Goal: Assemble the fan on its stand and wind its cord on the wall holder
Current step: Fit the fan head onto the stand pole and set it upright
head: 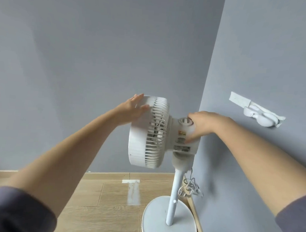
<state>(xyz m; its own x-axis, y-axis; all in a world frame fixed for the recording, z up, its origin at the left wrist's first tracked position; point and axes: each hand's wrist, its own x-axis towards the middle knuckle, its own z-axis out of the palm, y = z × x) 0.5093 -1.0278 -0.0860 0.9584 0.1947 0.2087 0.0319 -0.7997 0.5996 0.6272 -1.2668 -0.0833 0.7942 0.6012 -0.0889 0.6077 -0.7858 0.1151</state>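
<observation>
White fan (147,133) steadied atop pole (175,194), probably to seat it: left hand (134,108) pressed flat on rim (147,101), fingers straight; right hand (201,125) curled round housing (181,137). Cord (190,188) bundled beside pole, not yet on holder (259,116).

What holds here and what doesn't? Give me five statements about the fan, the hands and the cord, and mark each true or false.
1. The fan head is up on the stand's pole. True.
2. The left hand curls round the pole. False: it lies with straight fingers against the fan head's front rim.
3. The right hand holds the motor housing behind the grille. True.
4. The cord is wound on the wall holder. False: it hangs bundled beside the pole, and the holder bears no cord.
5. The round base stands on a table. False: it stands on the wooden floor.
</observation>
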